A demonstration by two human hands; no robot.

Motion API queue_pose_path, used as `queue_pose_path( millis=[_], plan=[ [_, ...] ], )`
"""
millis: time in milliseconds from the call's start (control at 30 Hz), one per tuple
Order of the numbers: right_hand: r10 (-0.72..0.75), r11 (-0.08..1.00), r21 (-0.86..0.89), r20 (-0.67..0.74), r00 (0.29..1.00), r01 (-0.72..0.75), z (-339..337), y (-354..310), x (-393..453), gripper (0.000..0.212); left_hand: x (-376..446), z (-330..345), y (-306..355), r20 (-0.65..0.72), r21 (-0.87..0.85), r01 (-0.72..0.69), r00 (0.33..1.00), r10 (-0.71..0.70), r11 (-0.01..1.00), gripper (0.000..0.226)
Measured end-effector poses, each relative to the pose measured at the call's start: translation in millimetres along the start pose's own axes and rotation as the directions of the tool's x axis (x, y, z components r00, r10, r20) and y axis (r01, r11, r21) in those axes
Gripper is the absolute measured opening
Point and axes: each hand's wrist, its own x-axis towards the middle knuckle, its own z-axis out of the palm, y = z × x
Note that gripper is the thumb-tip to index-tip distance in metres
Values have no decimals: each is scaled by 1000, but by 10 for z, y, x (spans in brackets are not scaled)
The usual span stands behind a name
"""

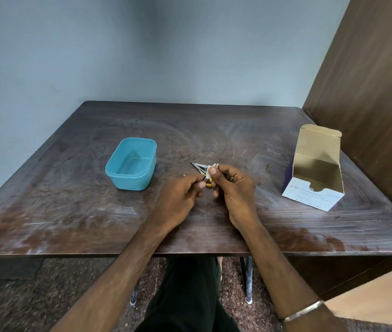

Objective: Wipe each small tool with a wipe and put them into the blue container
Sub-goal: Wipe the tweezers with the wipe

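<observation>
Filling most of the view: a square dark-brown worktop [214, 130], wood-grained, worn, streaked with pale chalky smears and rusty patches toward the near edge. Pushed into a corner, against a flat grey-blue wall [142, 44] behind and to the left, with a brown wood-grain panel [369, 80] rising on the right. Below the near edge, speckled stone floor [46, 295], thin metal legs [248, 279] and dark trousers [190, 295].

Left of centre on the worktop, a blue container [130, 164]: smooth turquoise plastic, rectangular with rounded corners and a rolled rim, open at the top, nothing plainly visible inside. Near the right edge, well apart from it, an open cardboard box [314, 176] of alcohol swabs, white printed front, plain tan inside, lid flap standing upright, half-round notch cut in the front wall.

Between the two, just above the worktop, both hands brought together round a small tool [198, 167]: shiny metal blades meeting in a sharp point aimed up-left toward the container, yellow at the handle end. Left hand [180, 195] with fingers curled, pinching the yellow handle. Right hand [235, 188] with thumb and forefinger pinching a small white wipe [210, 168] against the metal near the pivot, remaining fingers folded in, a ring on one of them. On the right wrist, a thin metal bangle [303, 310]. Both forearms bare.
</observation>
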Motion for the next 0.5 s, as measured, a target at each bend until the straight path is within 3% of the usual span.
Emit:
queue_pose_path(
  millis=[133, 233, 500],
  plan=[
    [-6, 1000, 11, -29, 1000, 6, 23, 5, 5, 10, -21, 39, 9, -93, 99, -46, 994, 55, 994, 21],
    [-19, 999, -39, -2, 1000, 19, 22, 6, 3, 10, -32, 44, -3, -127, 161, -45, 990, 66, 986, 17],
    [-22, 998, -57, 13, 1000, 22, -9, 29, 3, 9, -33, 11, 67, -50, 166, -46, 997, 55, 985, 13]
  ],
)
